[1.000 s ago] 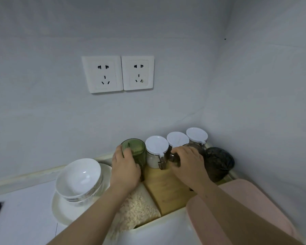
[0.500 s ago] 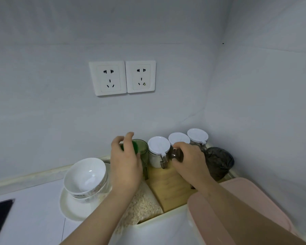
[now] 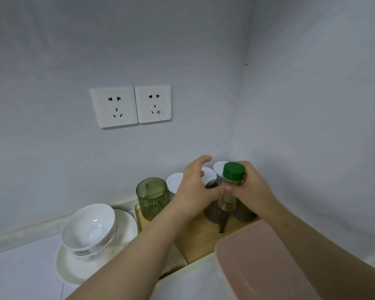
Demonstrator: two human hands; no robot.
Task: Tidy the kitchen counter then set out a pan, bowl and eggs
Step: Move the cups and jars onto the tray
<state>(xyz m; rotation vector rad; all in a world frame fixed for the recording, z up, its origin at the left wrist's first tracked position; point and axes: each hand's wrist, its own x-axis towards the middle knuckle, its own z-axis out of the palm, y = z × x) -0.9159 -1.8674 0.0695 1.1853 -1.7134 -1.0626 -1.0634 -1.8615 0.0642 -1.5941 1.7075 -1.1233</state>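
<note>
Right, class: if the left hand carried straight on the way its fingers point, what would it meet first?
Probably the middle white-lidded jar, just beyond the left hand; depth is unclear.

Two white sockets sit side by side on the far wall ahead of me, above the counter. Near me on the right lies a pink lid, with a wooden board just beyond its left corner. A white plate rests on the counter further left.
</note>
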